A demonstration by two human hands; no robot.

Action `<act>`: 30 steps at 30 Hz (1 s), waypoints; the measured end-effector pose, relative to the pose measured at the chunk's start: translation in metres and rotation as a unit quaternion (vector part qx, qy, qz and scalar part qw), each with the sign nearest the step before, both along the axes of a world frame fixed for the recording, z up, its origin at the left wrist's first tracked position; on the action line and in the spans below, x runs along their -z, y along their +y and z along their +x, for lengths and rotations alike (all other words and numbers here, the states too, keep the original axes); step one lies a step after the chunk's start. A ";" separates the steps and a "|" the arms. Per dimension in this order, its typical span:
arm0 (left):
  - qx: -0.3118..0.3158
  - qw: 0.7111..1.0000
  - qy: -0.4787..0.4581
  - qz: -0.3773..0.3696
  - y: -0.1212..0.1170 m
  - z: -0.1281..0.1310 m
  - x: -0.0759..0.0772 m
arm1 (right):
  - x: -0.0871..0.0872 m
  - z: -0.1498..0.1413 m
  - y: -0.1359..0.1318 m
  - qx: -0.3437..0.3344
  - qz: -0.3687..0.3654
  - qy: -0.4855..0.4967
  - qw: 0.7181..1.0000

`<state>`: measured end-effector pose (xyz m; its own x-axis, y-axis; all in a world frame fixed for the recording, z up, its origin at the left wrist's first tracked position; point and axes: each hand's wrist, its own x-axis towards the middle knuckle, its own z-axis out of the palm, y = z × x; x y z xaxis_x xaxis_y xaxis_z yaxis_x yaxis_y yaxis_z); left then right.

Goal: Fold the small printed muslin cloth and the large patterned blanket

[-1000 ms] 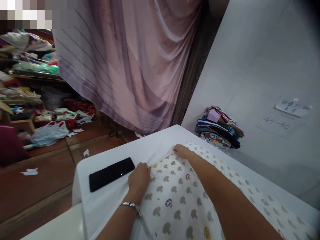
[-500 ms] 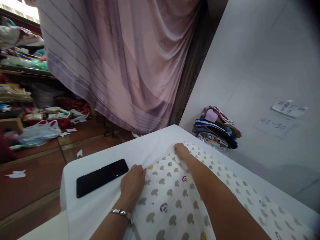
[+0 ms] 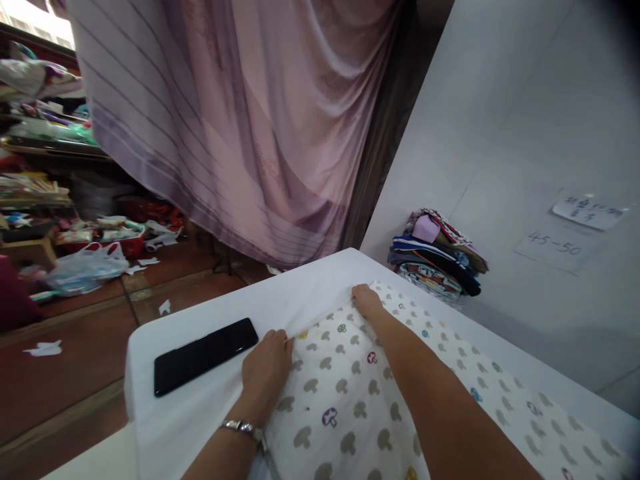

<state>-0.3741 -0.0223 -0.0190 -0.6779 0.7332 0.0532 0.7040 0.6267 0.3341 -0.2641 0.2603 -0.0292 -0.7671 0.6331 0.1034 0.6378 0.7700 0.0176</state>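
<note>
A white cloth printed with grey and coloured mushrooms (image 3: 345,387) lies spread over a white-covered table. My left hand (image 3: 267,363), with a metal bracelet at the wrist, is closed on the cloth's near left corner. Farther off, my right hand (image 3: 367,300) grips the same far edge of the cloth with its fingers curled over it. Between the hands the edge runs fairly straight, with soft folds below. A black smartphone (image 3: 205,357) lies flat just left of my left hand, not touched by it.
The white table (image 3: 300,293) ends at a wall on the right, where a stack of folded clothes (image 3: 435,257) stands. A pink curtain (image 3: 280,133) hangs behind. Plastic bags (image 3: 90,267) and paper scraps (image 3: 44,349) lie on the floor at left. Handwritten paper notes (image 3: 587,212) are on the wall.
Both hands keep their hold on the cloth with hardly any movement. The whole view has shifted very slightly.
</note>
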 end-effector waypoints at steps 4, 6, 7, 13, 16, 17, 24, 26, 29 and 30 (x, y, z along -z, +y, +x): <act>0.001 1.000 0.002 0.001 -0.001 0.001 -0.002 | 0.001 0.008 0.002 0.018 0.002 0.019 1.000; -0.001 1.000 0.002 -0.003 -0.001 0.001 -0.003 | 0.002 0.016 0.004 0.047 0.006 0.031 0.998; -0.001 1.000 0.001 -0.005 -0.001 0.002 -0.003 | 0.004 0.020 0.005 0.066 0.006 0.035 0.997; -0.004 1.000 0.003 -0.007 -0.001 0.001 -0.003 | 0.014 0.034 0.018 0.125 -0.050 0.013 0.991; -0.004 1.000 0.004 -0.004 -0.001 0.001 -0.002 | 0.015 0.032 0.023 0.130 -0.075 0.003 0.989; -0.004 1.000 0.003 -0.003 -0.001 0.001 -0.001 | 0.016 0.031 0.023 0.133 -0.078 0.003 0.988; -0.005 1.000 -0.002 0.014 0.000 0.001 0.000 | 0.023 0.027 0.017 0.152 -0.080 0.005 0.985; -0.006 1.000 -0.003 0.017 0.000 0.001 0.001 | 0.025 0.025 0.018 0.155 -0.082 0.002 0.985; -0.009 1.000 -0.006 0.014 0.001 -0.001 0.003 | 0.024 0.023 0.019 0.159 -0.080 0.000 0.984; -0.010 1.000 -0.006 0.014 0.002 -0.001 0.003 | 0.023 0.023 0.019 0.158 -0.077 0.000 0.984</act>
